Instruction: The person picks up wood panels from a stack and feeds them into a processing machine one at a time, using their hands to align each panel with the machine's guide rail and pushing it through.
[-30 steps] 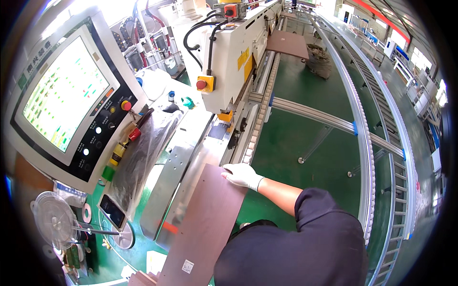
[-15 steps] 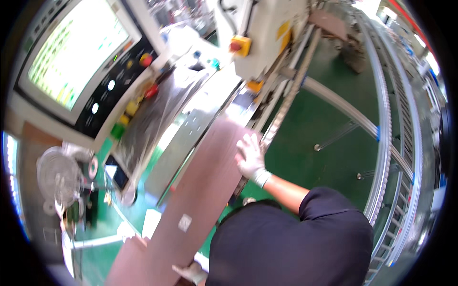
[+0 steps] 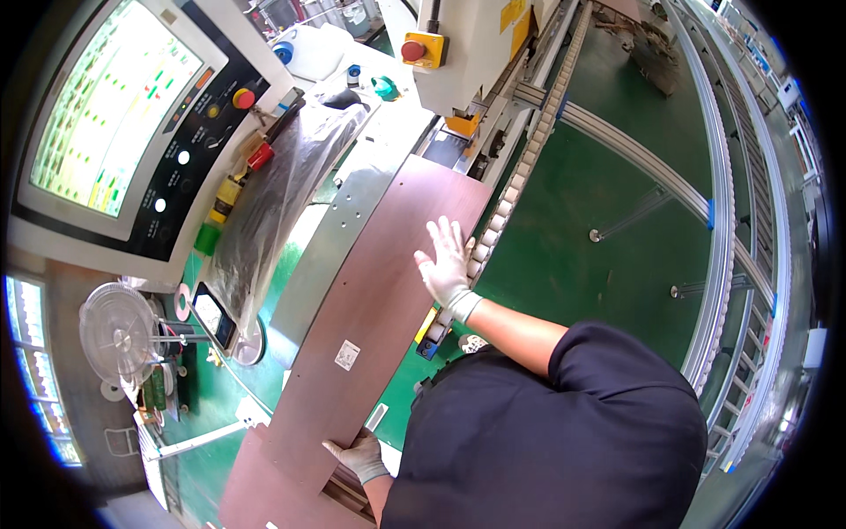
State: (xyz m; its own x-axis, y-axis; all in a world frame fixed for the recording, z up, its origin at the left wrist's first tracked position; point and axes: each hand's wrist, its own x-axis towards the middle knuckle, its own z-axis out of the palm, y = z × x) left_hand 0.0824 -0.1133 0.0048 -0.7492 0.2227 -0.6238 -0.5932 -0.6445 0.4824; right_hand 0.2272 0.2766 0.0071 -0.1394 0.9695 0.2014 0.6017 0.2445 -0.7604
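Observation:
A long brown panel [image 3: 370, 282] with a white printed label and small holes lies slantwise across the middle, beside a grey metal machine plate [image 3: 330, 234]. My right hand [image 3: 448, 267], in a pale glove, rests on its upper face near the right edge, open with fingers spread. Lower down, my left hand [image 3: 359, 456], also gloved, grips the panel's near right edge. Its thumb lies on top; the other fingers are hidden underneath. More brown panels [image 3: 256, 494] lie beneath the near end.
White rollers [image 3: 507, 207] run along the panel's right side toward a machine with a red stop button [image 3: 412, 50]. A lit screen [image 3: 115, 106] stands at the upper left. A fan [image 3: 117, 331] is at the left. A curved roller conveyor [image 3: 718, 229] bounds the right side.
The panel has slid up and away along the rollers, closer to the machine. Both hands have moved with it. The view has also shifted slightly and is sharper.

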